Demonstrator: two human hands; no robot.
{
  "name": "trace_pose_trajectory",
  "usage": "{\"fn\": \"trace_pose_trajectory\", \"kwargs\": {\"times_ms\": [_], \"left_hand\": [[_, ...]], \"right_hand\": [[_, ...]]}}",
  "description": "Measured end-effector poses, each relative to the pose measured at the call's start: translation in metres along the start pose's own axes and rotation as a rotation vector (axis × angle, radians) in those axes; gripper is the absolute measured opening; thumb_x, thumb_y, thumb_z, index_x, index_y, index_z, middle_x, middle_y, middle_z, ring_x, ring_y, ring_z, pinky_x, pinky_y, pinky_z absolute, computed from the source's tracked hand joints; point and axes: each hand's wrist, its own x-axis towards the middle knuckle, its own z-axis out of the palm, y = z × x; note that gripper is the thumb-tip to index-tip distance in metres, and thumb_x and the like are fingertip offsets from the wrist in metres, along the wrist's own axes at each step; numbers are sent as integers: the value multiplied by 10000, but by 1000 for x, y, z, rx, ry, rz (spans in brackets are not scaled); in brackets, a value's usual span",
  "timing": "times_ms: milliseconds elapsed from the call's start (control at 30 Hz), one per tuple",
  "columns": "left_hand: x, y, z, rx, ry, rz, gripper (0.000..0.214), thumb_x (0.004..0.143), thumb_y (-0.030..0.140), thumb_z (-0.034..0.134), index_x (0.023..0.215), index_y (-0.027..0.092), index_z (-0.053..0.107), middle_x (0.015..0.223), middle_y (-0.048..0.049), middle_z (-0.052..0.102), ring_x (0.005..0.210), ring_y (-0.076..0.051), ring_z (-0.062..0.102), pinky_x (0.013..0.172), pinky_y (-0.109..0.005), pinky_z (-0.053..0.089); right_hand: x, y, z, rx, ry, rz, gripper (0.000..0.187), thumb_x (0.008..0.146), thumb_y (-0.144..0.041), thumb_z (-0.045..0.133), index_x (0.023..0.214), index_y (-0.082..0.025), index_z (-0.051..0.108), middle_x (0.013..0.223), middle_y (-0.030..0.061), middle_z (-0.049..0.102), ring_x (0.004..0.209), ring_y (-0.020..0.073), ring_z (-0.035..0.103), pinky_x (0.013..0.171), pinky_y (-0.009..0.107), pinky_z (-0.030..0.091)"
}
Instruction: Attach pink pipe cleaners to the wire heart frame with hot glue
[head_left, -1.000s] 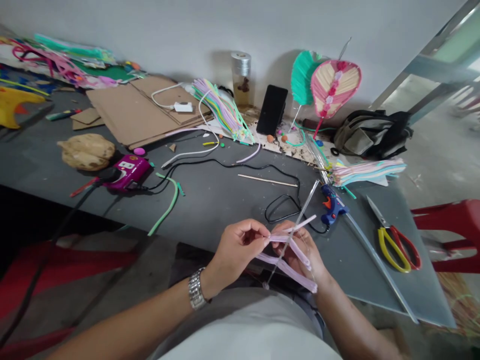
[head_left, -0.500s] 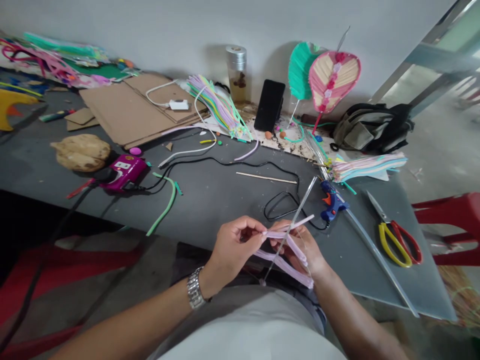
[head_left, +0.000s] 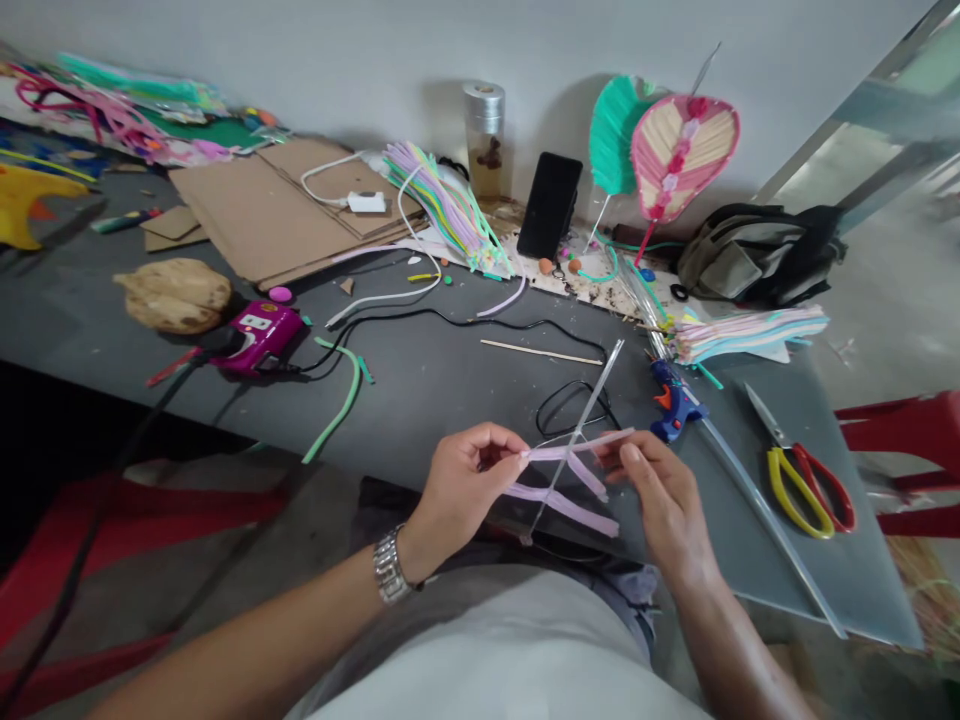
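Thumb and fingertips of my left hand [head_left: 476, 480] pinch the left end of a pale purple pipe cleaner strip [head_left: 551, 453]. The strips are fixed across a thin clear stick [head_left: 577, 430] that slants up and away from me. A lower purple strip [head_left: 581, 512] crosses the same stick nearer my lap. Thin wire or thread shows around the upper crossing. My right hand [head_left: 664, 490] is at the right end of the upper strip, fingers extended and slightly apart, with the strip's tip passing by them. Whether they touch it is hard to see.
On the grey table [head_left: 442, 390] lie a blue glue gun [head_left: 677, 402], scissors [head_left: 802, 480], a long clear rod [head_left: 765, 525], a thin wooden stick [head_left: 540, 351] and a black cord. A magenta power socket [head_left: 262, 335], cardboard [head_left: 262, 215], pipe cleaner bundles [head_left: 450, 210] and a phone [head_left: 549, 205] stand farther back.
My right hand has moved away from the stick's crossing to the right, toward the strip's end. My left hand keeps its pinch. The view has shifted slightly.
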Motion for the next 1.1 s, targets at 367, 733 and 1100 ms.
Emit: {"fn": "trace_pose_trajectory", "kwargs": {"times_ms": [367,733,1100], "left_hand": [[-4,-2,1,136,-54,134,73,764,233,682,748,168,711,693,-14,672,633,-124,578,594,-224,450],[-11,1,1,297,-145,246,87,792,207,638,749,173,705,722,-27,696,666,-144,621,621,-244,472],[-13,-5,3,296,-108,235,75,800,201,650,765,175,711,736,-30,699,674,-147,636,615,-238,482]], "right_hand": [[15,-29,6,-520,-54,-416,277,832,-400,766,1021,-205,710,1021,97,734,999,270,654,874,410,501],[24,-41,5,-178,-660,-7,180,869,-326,697,888,-161,767,758,15,713,674,118,592,584,211,428],[16,-24,23,-9,-481,64,85,757,-239,711,755,-156,724,669,-7,665,612,103,551,554,213,395]]}}
